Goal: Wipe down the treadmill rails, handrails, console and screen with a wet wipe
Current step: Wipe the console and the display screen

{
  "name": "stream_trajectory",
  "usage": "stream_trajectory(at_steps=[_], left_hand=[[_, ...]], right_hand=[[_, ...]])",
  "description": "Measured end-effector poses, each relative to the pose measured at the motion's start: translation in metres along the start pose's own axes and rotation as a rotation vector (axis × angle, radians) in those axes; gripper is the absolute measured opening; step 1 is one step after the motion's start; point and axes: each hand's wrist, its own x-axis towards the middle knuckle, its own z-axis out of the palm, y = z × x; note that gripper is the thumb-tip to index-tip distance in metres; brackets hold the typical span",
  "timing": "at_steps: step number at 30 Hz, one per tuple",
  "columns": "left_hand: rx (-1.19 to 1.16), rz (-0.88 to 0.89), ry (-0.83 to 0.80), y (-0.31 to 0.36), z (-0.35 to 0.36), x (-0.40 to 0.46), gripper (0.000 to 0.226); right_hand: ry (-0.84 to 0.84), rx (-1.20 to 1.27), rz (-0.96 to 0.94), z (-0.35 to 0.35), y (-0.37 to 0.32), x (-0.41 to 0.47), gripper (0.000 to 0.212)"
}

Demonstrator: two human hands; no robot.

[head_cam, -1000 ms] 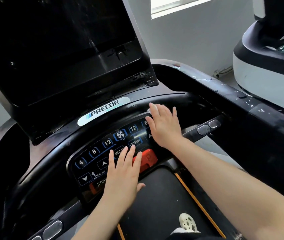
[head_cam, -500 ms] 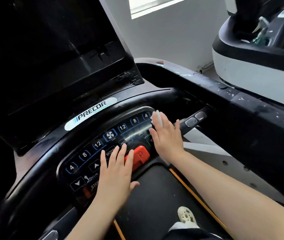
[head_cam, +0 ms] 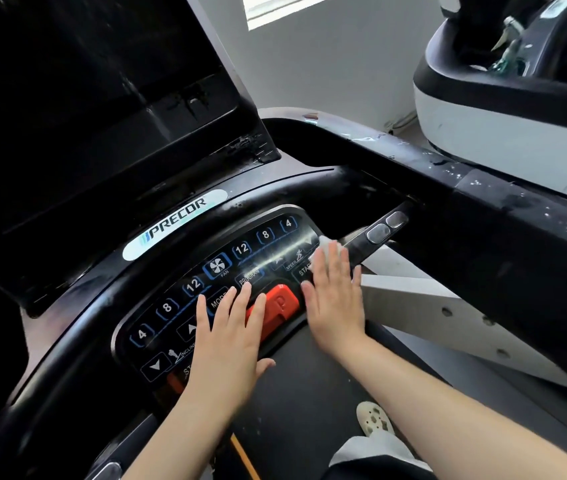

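Note:
The black treadmill console curves across the middle, with numbered buttons and a red stop key. My right hand lies flat with straight fingers on the console's right end, pressing a white wet wipe that peeks out past the fingertips. Flat on the button panel's lower left rests my left hand, fingers spread. The dark screen tilts up at top left. The right handrail runs to the right, speckled with white marks.
A short bar with two grey sensor pads sticks out just right of the wipe. The treadmill belt and my shoe are below. Another white and black machine stands at the upper right by the wall.
My right hand has slid with the wipe from the upper middle of the console down and right to its right end. My left hand has stayed on the panel.

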Motion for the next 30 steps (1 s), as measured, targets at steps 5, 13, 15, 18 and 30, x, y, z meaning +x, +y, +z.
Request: stream_trajectory(at_steps=[5, 13, 15, 18, 30], left_hand=[[0.004, 0.012, 0.023, -0.003, 0.002, -0.001, 0.108], [0.005, 0.065, 0.113, -0.011, 0.006, -0.002, 0.110], [-0.003, 0.078, 0.117, -0.014, 0.008, -0.002, 0.111], [-0.002, 0.093, 0.134, -0.017, 0.009, -0.004, 0.111], [-0.016, 0.059, 0.199, -0.026, 0.017, -0.017, 0.112]], right_hand=[[-0.096, 0.322, 0.217, -0.001, -0.019, -0.018, 0.094], [-0.154, 0.659, 0.433, -0.005, -0.041, -0.016, 0.076], [-0.163, 0.729, 0.553, -0.012, -0.039, -0.006, 0.058], [-0.185, 0.898, 0.475, -0.013, -0.058, -0.030, 0.061], [-0.130, 0.527, 0.094, -0.004, -0.027, -0.039, 0.063]])
